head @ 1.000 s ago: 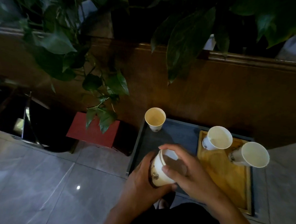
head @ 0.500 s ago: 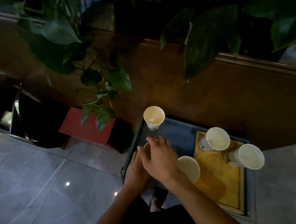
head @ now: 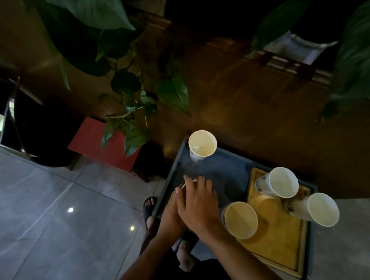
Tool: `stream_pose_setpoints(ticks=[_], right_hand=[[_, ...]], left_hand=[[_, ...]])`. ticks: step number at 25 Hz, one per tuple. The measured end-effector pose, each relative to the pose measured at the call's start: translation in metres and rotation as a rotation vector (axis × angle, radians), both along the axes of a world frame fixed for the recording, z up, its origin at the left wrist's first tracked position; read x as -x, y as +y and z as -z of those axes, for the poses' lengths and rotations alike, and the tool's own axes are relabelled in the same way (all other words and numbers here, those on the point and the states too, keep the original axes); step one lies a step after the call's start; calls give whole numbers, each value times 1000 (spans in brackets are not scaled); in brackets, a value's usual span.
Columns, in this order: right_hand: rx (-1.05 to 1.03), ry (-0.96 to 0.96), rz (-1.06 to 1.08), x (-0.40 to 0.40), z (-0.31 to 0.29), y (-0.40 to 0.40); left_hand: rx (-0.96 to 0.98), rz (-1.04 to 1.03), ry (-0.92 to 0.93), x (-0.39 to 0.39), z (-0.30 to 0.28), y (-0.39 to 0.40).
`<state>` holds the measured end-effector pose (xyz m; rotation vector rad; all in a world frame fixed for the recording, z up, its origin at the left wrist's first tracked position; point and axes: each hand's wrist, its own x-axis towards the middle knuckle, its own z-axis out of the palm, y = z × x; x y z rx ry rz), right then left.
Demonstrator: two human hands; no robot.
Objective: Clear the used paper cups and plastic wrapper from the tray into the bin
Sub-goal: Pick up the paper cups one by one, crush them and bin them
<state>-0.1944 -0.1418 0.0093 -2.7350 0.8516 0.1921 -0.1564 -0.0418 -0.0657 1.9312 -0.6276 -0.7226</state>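
Head view: four paper cups (head: pixel 202 145) remain on the tray (head: pixel 173 171); both hands (head: pixel 194 203), pressed together, cover a fifth near its left edge.

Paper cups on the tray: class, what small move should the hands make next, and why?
Probably lift the cup under both hands off the dark tray. The left hand and right hand cover it, only its rim shows, and four cups remain uncleared.
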Motion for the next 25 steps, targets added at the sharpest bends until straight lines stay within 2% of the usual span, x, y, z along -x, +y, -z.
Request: stream_pose_setpoints(ticks=[5,9,16,20,22,23,25], right_hand=[[56,4,-3,-5,4,2],[75,17,0,-6,8,1],[79,37,12,-6,10,2],[-43,21,13,-8,7,-4],[-165,-29,82,-14,2,-13],[-172,-65,118,-19,0,-19],[-180,-80,172,-30,1,-34]], left_hand=[[-16,-26,-32,1,1,-5],[-24,-36,10,-3,3,-11],[-140,-9,-47,0,4,-18],[-207,3,-77,-2,-6,-17],[-189,-37,16,-2,-7,-19],[-191,-39,47,-3,-8,-19],[-197,0,-2,-4,-11,-18]])
